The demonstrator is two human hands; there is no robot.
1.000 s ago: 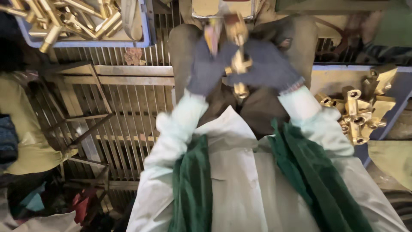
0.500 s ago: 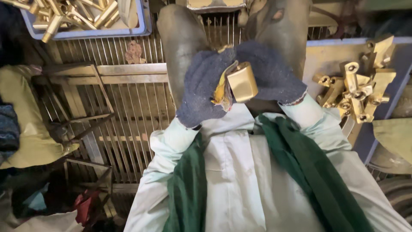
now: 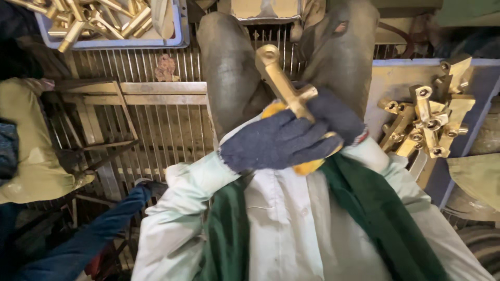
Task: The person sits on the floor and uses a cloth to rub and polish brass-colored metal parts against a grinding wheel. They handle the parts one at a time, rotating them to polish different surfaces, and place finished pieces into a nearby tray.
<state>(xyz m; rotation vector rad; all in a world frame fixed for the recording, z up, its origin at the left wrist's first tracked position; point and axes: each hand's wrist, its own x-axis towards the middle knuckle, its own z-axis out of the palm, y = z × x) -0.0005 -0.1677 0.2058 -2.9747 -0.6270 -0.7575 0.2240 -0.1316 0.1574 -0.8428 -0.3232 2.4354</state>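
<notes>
Far left, a yellowish cloth bundle (image 3: 31, 156) lay against the metal grating (image 3: 156, 130), and below it a dark blue sleeve (image 3: 88, 234) reached in from the bottom corner, belonging to someone else. Top left, a blue tray (image 3: 179, 31) sat packed with brass fittings (image 3: 94, 18).

Moving to the middle, the left hand (image 3: 276, 143), in a dark blue knit glove, was wrapped across the front, its fingers (image 3: 307, 148) closed together around the lower end of a cross-shaped brass fitting (image 3: 284, 83). That fitting stood tilted, its round end pointing up and left, held over the lap between the two grey-trousered knees (image 3: 229, 73). A patch of yellow showed under the gloves, too hidden to name.

Just right of it, the right hand (image 3: 333, 117), gloved the same way, pressed against the fitting's crossbar from behind; whether its fingers were closed on the brass, I couldn't tell.

Over on the right, a second blue tray (image 3: 385, 78) carried a heap of brass valve bodies (image 3: 429, 122), well apart from the hands.
</notes>
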